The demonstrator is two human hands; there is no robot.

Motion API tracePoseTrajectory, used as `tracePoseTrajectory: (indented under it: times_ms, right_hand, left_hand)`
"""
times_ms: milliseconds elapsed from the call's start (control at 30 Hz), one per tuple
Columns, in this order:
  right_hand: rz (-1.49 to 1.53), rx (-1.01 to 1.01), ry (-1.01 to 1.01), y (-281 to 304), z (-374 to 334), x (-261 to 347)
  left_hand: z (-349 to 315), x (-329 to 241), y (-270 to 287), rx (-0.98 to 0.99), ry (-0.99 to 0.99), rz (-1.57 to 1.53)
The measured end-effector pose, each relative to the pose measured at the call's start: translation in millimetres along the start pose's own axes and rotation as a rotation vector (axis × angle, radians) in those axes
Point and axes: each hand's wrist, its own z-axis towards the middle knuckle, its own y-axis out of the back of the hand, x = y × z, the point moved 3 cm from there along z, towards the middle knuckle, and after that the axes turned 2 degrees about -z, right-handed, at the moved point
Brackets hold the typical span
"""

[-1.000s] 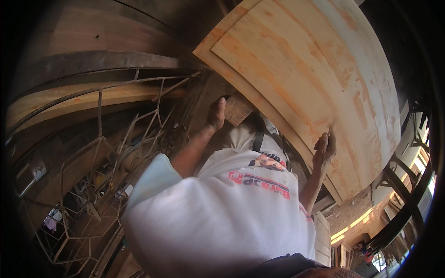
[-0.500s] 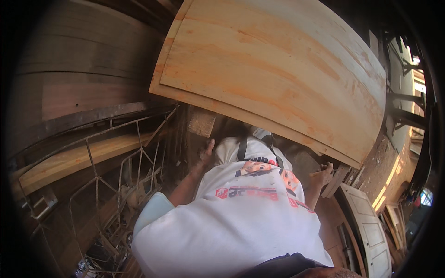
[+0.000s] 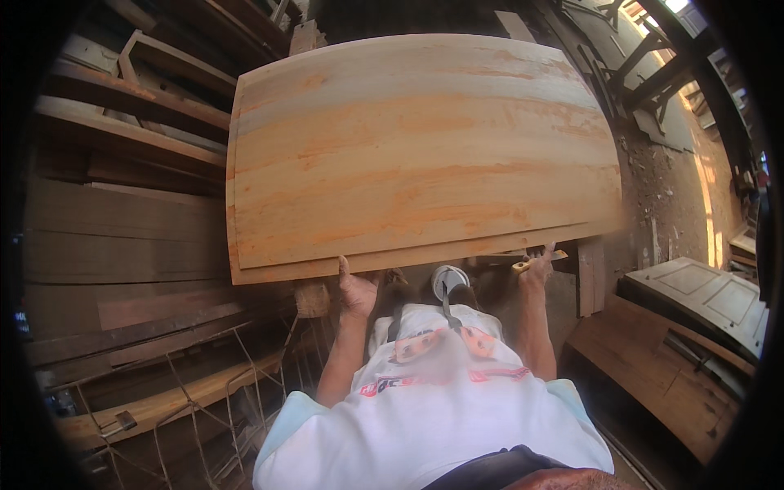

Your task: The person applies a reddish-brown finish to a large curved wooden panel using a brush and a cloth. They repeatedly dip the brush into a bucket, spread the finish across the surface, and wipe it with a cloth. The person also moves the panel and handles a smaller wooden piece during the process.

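Note:
A broad wooden panel (image 3: 425, 155), streaked with orange smears, lies in front of me on wooden supports. My left hand (image 3: 357, 291) grips its near edge toward the left, thumb on top and the other fingers mostly hidden below. At the near edge on the right, my right hand (image 3: 536, 268) is closed around a small tool with a pale handle (image 3: 521, 267), apparently a putty knife. Part of its blade (image 3: 559, 255) shows beyond the hand, and a fingertip points up beside the panel edge.
A metal rod frame (image 3: 192, 404) stands at lower left, with stacked boards (image 3: 122, 237) behind it. A wooden block (image 3: 311, 299) supports the panel's left; a post (image 3: 590, 276) stands under its right. Panelled doors (image 3: 706, 302) lie at right. A white round thing (image 3: 447, 279) is below the panel.
The view has turned, so the panel sits lower, farther left and more level. My left hand has come from beside my leg to the panel's edge. The tool in my right hand now shows.

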Motion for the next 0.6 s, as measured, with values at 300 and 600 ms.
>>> tracePoseTrajectory:
  times_ms: [300,600]
  right_hand:
    - [0.046,0.006,-0.115,11.4,43.5,-1.5]
    - [-0.017,-0.036,0.026,21.5,38.6,-0.5]
  left_hand:
    - [30.1,-2.7,9.7,0.013,-0.139,0.047]
    - [18.5,-10.9,5.5,-0.012,-0.099,0.074]
